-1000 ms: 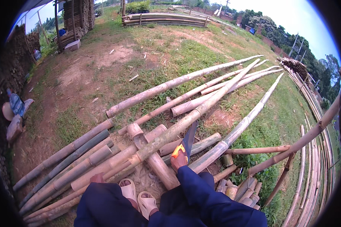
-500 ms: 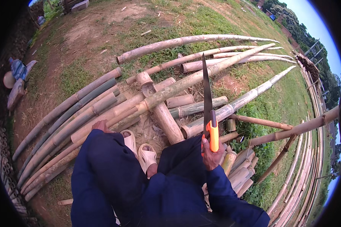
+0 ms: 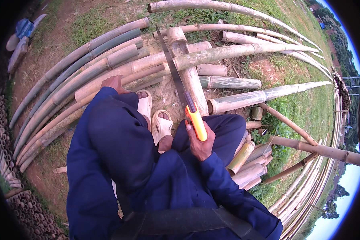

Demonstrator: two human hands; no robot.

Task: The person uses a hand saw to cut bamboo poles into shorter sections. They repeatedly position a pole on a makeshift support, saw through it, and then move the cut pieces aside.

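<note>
Bamboo pole (image 3: 232,51) runs lower left to upper right of frame, nearer left hand (image 3: 115,83) (grip unclear); right hand (image 3: 202,145) grips handsaw (image 3: 181,86), blade toward upper left.

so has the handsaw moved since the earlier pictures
Yes, leftward, judged against the notched bamboo log: the handsaw appeared right of it in both earlier pictures; now the blade overlaps the log's left edge, with the tip out to its left.

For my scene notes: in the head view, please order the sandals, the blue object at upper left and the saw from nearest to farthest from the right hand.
1. Saw: gripped in the right hand.
2. Sandals: left of the hand, on the feet.
3. Blue object: upper left.
</note>
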